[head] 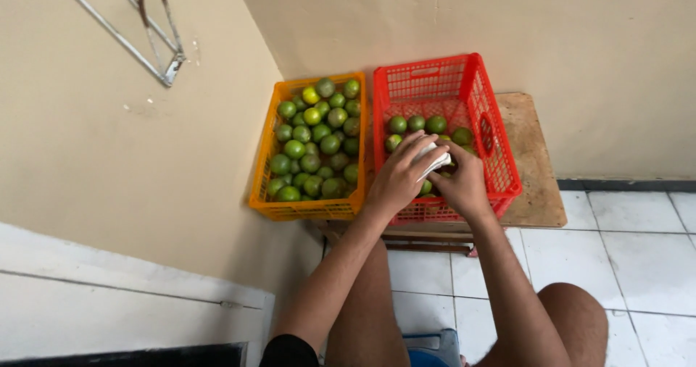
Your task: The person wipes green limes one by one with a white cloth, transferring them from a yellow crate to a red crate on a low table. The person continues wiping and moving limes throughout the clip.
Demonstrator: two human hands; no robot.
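Observation:
My left hand (397, 177) and my right hand (461, 184) meet over the red plastic crate (500, 131). A white cloth (433, 160) is pinched between them, and my left fingers curl over it. My right hand seems to cup something under the cloth, but it is hidden. Several green citrus fruits (417, 124) lie in the red crate behind my hands. The orange crate (267, 149) to the left is full of the same green fruit (319, 139).
Both crates rest on a low wooden board (533, 157) in the corner of beige walls. White floor tiles (638, 251) spread to the right. My bare knees are below, with a blue object (431, 349) between them. A metal bracket (156, 44) hangs on the left wall.

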